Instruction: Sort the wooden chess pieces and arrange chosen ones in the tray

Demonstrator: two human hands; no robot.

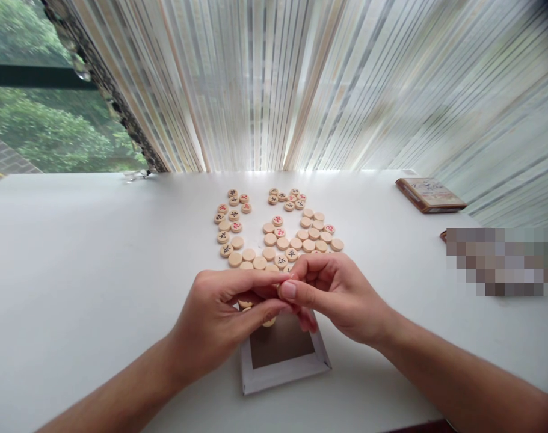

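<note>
My left hand [231, 310] is closed, its fingers and thumb brought together over an open shallow box [288, 377] with a brown inside and pale rim. Against its fingertips, my right hand [339, 294] is closed in a pinch. Whatever lies between the fingers of either hand is hidden. Below my left thumb a wooden xiangqi piece [269, 322] shows at the box, with others partly covered. Just beyond the hands, many round xiangqi pieces [260, 263] lie spread on the white table, some blank side up, some showing red or black characters.
Two separate groups of pieces lie farther back, one at the left [234, 201] and one at the right [295, 196]. A flat brown-edged box [431, 195] rests at the table's far right. Nearer is a blurred-out item [503, 261]. A striped curtain [264, 84] hangs behind the table [97, 258].
</note>
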